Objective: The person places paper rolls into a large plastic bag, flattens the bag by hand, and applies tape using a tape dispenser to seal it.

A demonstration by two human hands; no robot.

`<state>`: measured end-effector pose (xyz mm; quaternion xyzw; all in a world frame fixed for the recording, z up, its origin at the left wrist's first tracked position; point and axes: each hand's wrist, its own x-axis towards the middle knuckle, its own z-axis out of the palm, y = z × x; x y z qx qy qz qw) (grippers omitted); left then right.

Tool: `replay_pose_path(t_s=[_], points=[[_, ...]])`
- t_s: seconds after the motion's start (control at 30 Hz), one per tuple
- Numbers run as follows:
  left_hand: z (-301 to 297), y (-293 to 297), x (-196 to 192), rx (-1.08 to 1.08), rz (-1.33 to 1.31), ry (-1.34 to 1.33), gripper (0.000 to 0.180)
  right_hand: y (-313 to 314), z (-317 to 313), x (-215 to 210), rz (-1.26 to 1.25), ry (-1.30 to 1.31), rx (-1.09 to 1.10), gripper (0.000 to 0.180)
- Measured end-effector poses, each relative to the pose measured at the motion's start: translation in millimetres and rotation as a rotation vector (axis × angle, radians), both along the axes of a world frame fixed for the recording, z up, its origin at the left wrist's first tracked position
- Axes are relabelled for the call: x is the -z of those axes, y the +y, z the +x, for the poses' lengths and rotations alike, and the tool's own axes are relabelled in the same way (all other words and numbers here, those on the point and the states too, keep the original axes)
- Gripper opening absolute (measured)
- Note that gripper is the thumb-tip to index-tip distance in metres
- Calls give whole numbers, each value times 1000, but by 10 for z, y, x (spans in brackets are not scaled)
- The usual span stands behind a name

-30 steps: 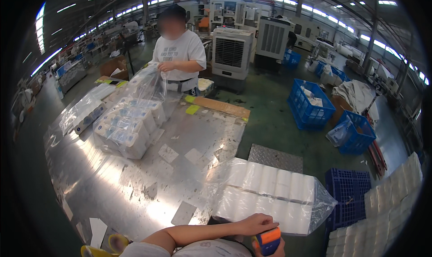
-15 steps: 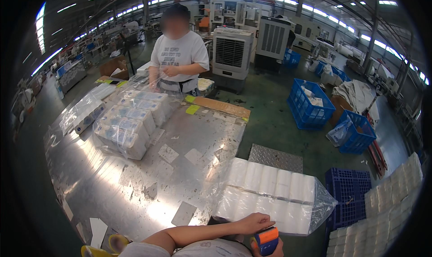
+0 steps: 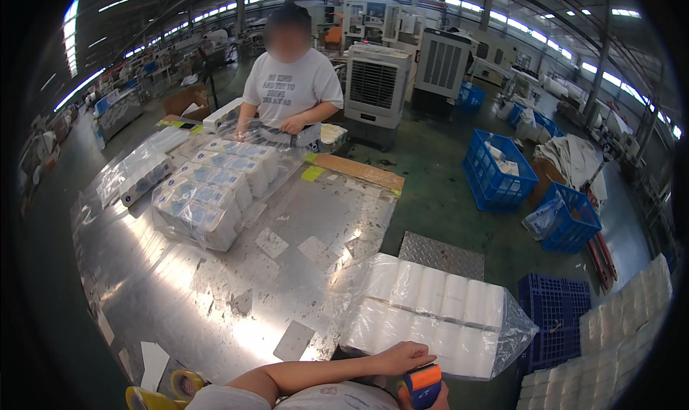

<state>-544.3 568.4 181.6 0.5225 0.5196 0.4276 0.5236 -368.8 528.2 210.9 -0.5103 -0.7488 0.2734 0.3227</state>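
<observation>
My left forearm reaches across my body, and my left hand is closed with bent fingers just above the tool; what it pinches, if anything, is too small to make out. In my right hand, at the lower edge, is a block-shaped orange and dark blue handheld tool. Its kind does not show clearly. Right beyond my hands lies a clear plastic bag filled with two rows of white rolls, its gathered end pointing right. Part of the bag rests at the metal table's near right corner.
Across the table a person handles clear film over wrapped packs. Yellow tape rolls sit at the lower left. To the right are dark blue crates, stacked white rolls and blue baskets. Air coolers stand behind.
The person opposite has moved their hands apart and lowered one, with the film over the packs shifting. The view has tilted slightly. My hands keep nearly the same pose.
</observation>
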Motion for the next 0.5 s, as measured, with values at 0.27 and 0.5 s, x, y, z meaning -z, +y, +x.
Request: replay_pose_path(t_s=[0.27,0.5], points=[[-38,-21,-50,6,22,49,39,-18,-50,-116,-119,29,-5,72],[-27,-17,12,17,-15,14,36,-11,2,16,-15,7,-25,72]])
